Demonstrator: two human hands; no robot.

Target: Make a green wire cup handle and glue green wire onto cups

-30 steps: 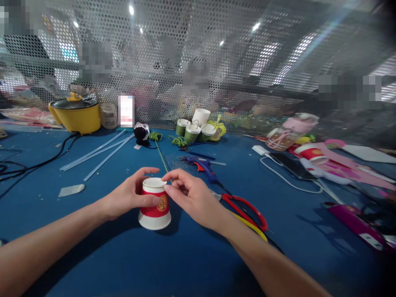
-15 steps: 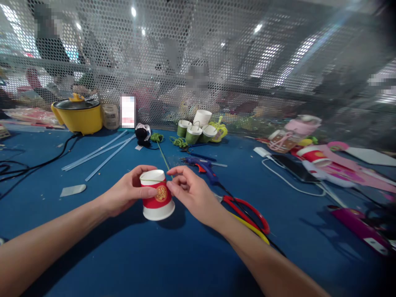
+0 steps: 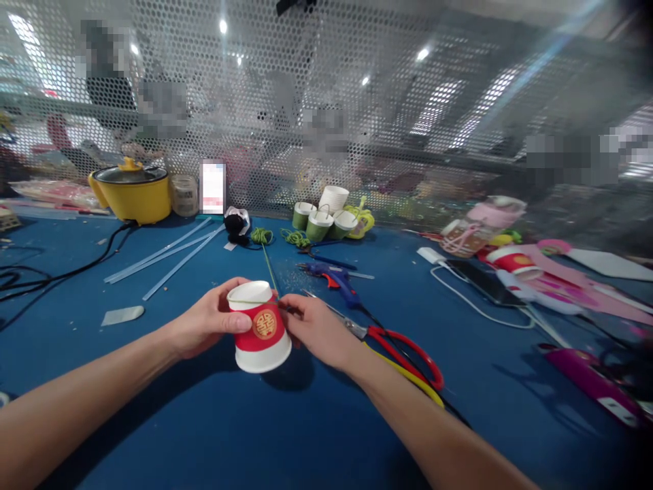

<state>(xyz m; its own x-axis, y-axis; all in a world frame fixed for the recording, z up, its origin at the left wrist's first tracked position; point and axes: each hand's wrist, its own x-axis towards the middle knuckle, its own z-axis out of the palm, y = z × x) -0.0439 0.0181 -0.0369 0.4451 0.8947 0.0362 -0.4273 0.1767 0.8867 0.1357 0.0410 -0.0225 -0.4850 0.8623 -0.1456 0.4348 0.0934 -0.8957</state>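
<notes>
My left hand (image 3: 213, 318) is wrapped round a red and white paper cup (image 3: 261, 344) with a gold emblem, its thumb across the front. The cup is held narrow end up, slightly tilted, just above the table. A strand of green yarn (image 3: 269, 264) comes from a small ball of yarn (image 3: 262, 236) to the far right side of the cup, and a line of it circles the cup near its top. At the cup's right side, my right hand (image 3: 317, 328) is closed, its fingertips pinching the yarn; they are partly hidden behind the cup.
Scissors (image 3: 403, 357) with red and yellow handles and a blue glue gun (image 3: 334, 278) lie to the right. Glue sticks (image 3: 181, 264) and a yellow pot (image 3: 133, 197) are at left. Green-wrapped cups (image 3: 320, 224) stand by the mesh panel (image 3: 388, 129). A phone (image 3: 484, 282) lies at right.
My right hand has moved slightly down and left, its fingers now closer in behind the cup's right edge. The cup has tilted a little; my left hand still holds it.
</notes>
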